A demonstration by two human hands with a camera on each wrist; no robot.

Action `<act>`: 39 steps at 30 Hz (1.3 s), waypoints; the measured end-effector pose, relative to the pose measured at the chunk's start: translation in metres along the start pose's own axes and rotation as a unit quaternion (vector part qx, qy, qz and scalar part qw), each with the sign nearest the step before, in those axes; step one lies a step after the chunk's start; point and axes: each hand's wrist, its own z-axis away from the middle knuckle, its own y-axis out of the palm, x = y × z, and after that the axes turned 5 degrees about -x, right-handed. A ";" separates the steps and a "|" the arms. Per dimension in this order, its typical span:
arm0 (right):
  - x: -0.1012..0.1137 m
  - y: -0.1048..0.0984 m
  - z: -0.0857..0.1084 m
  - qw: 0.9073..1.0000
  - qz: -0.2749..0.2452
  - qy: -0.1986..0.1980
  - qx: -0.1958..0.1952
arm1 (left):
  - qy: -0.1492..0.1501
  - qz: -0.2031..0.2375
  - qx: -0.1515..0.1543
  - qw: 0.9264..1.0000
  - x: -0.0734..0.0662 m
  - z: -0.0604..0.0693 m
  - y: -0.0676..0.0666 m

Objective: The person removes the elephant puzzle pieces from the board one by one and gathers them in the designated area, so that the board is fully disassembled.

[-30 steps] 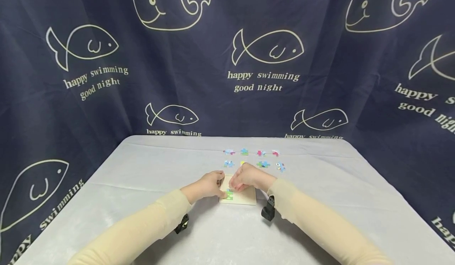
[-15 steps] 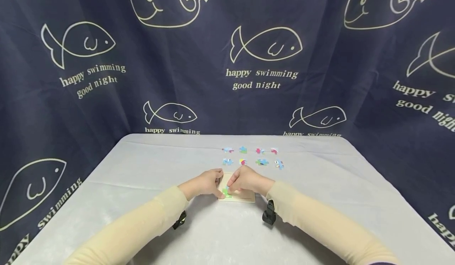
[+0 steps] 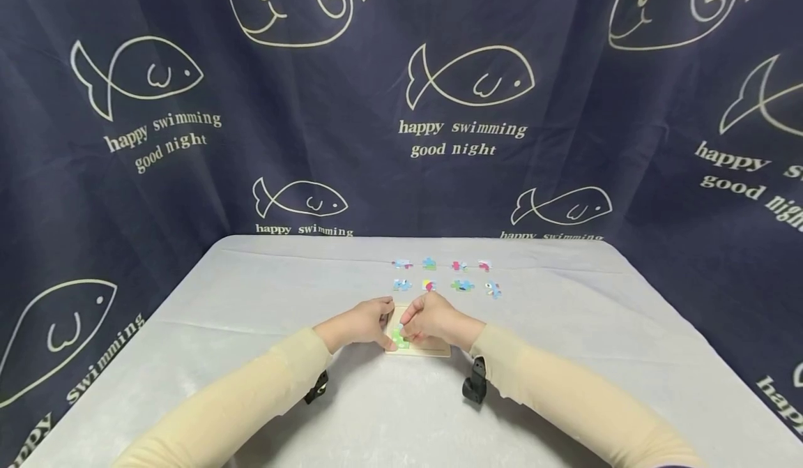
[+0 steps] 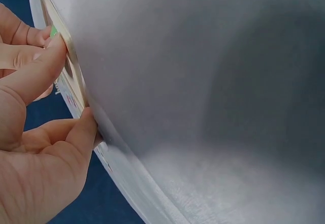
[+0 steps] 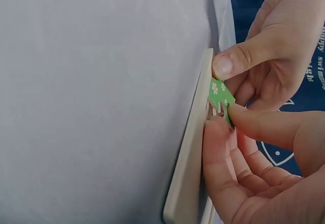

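Observation:
A shallow wooden puzzle board [image 3: 433, 348] lies on the table before me. My left hand [image 3: 364, 323] grips its left side, with the thumb at the near corner and the fingers at the far corner. Inside that corner sits a green jigsaw piece with white flowers [image 5: 215, 88], close to the left thumb. My right hand [image 3: 434, 316] is over the board and pinches a small jigsaw piece [image 3: 401, 327] between thumb and index finger, right against the green one. Fingers hide most of the pinched piece; whether it is fully seated I cannot tell.
Beyond the board, several loose jigsaw pieces lie in two rows, among them a yellow and red one [image 3: 429, 285] and a blue and green one [image 3: 463, 286]. A pale cloth covers the table [image 3: 251, 293]. A dark blue curtain [image 3: 376, 203] hangs behind it.
My right hand has shifted slightly left and down onto the green area, uncovering the yellow and red piece behind. The left hand keeps its grip on the board. The head view tilts a little.

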 end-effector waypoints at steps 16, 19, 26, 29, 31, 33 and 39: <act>0.006 -0.025 -0.007 0.997 -0.064 0.005 0.039 | -0.015 0.049 0.007 0.999 0.005 0.001 0.001; 0.006 -0.030 -0.010 0.996 -0.079 0.007 0.039 | -0.017 0.064 0.003 0.998 0.004 0.001 0.000; 0.003 -0.029 -0.018 0.992 -0.117 0.025 0.030 | -0.010 0.060 -0.001 0.998 0.002 0.004 0.001; 0.003 -0.030 -0.023 0.990 -0.137 0.031 0.016 | -0.001 0.055 -0.005 0.998 0.002 0.005 0.001; 0.005 -0.031 -0.027 0.988 -0.152 0.035 0.008 | 0.005 0.049 -0.009 0.999 0.001 0.005 0.001; 0.007 -0.033 -0.030 0.986 -0.164 0.040 0.002 | 0.008 0.044 -0.011 0.999 0.001 0.004 0.001; 0.017 -0.035 -0.039 0.985 -0.170 0.043 0.003 | 0.008 0.038 -0.010 0.999 0.001 0.003 0.001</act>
